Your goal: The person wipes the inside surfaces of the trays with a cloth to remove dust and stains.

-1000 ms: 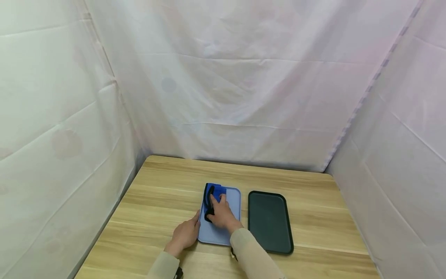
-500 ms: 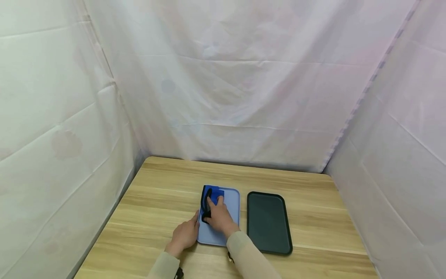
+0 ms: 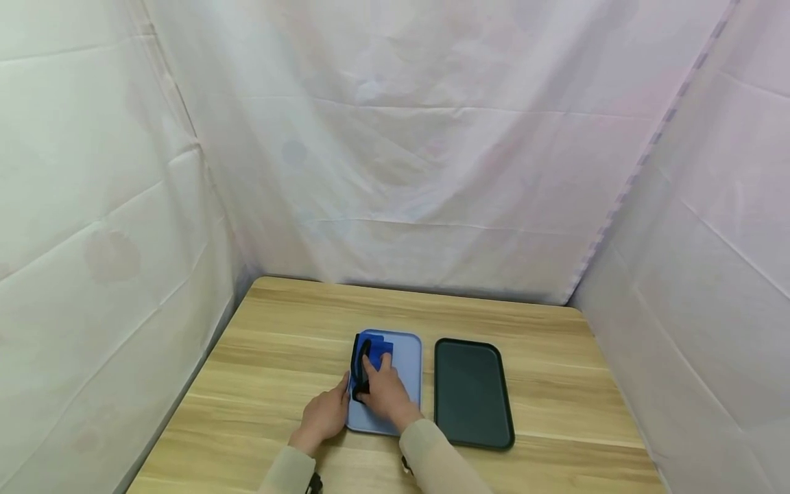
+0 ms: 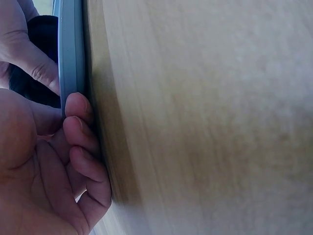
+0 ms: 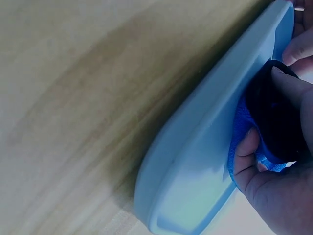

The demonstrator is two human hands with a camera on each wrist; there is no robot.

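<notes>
A pale blue tray (image 3: 409,367) lies on the wooden table. On its left part is a blue cloth piece (image 3: 384,348) with a black curved band (image 3: 358,367). My right hand (image 3: 387,394) grips it from above, with fingers on the black band and on the blue fabric. In the right wrist view the fabric (image 5: 242,122) looks fuzzy and lies inside the tray wall. My left hand (image 3: 325,415) holds the tray's left edge; its curled fingertips (image 4: 80,132) rest against the outer wall, and its thumb is partly hidden behind the rim.
A dark green tray (image 3: 472,394) lies to the right of the pale blue one, with a narrow gap between them. White curtains (image 3: 395,158) surround the wooden table (image 3: 574,391) at the back and both sides.
My right hand has drawn the blue cloth piece a little toward the near side along the tray's left edge. My left hand stays at that edge; the head view has shifted slightly.
</notes>
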